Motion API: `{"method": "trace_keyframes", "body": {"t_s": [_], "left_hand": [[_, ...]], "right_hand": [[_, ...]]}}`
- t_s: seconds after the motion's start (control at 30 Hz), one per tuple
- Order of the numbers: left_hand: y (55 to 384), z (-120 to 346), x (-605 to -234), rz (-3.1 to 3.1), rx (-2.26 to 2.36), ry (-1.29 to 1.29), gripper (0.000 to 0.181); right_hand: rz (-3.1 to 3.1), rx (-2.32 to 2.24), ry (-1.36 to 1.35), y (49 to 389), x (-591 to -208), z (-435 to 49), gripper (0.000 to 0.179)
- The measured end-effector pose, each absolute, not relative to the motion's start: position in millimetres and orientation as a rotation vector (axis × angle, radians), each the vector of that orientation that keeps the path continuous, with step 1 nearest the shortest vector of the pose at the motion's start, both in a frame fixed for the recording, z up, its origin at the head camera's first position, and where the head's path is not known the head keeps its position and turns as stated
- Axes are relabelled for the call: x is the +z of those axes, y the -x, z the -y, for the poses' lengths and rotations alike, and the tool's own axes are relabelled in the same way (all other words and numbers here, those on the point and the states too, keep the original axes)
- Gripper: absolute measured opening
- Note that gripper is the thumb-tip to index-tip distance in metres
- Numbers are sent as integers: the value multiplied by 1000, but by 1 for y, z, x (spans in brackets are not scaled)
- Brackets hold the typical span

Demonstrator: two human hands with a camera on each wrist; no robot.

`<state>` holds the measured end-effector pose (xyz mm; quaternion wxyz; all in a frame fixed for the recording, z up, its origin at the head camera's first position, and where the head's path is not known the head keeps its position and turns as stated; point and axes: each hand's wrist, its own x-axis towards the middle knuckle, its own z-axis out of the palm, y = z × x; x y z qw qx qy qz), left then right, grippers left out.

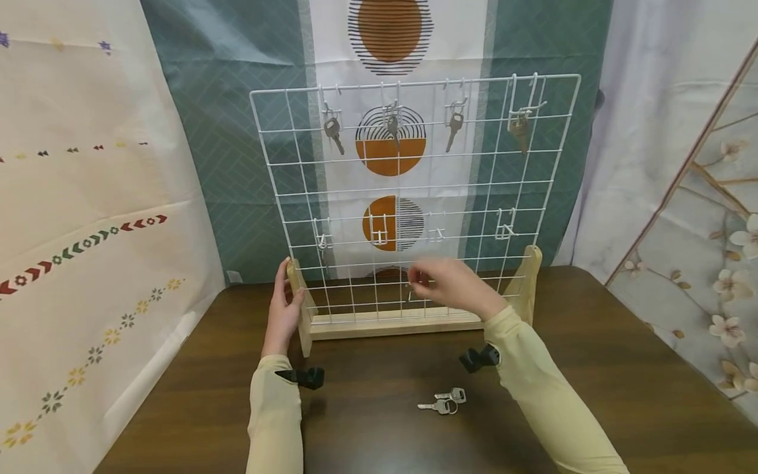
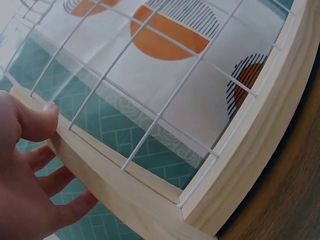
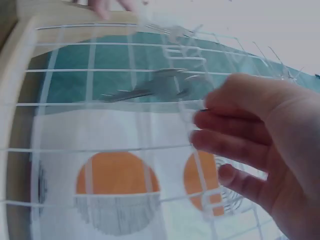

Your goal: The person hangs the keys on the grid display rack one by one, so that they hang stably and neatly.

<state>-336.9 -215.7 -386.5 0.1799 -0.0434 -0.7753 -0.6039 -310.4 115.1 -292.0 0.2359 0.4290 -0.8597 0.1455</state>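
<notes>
A white wire grid stands upright in a wooden stand. My left hand holds the stand's left side post, thumb on one side and fingers on the other. In front of the grid's lower part, my right hand pinches a key with a ring. In the right wrist view this key is blurred at the fingertips. Another key hangs from the lower left hook. More lower hooks line up to its right.
Keys hang from the hooks along the grid's top. Two keys with a ring lie on the dark wooden table in front of the stand. Patterned cloths hang behind and at both sides.
</notes>
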Motion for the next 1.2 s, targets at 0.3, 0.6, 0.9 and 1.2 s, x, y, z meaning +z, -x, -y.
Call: {"method": "trace_keyframes", "body": {"t_s": [0.3, 0.6, 0.9, 1.2], "left_hand": [[337, 217, -385, 2187, -1709, 121, 68], [336, 218, -386, 2185, -1722, 124, 69], [336, 216, -386, 2166, -1721, 129, 67], [335, 217, -386, 2163, -1726, 123, 68]], "right_hand": [[2269, 455, -1097, 320, -248, -88, 5], [2306, 507, -1049, 329, -238, -69, 6], [2377, 586, -1027, 334, -239, -66, 8], [2342, 638, -1031, 333, -242, -68, 9]]}}
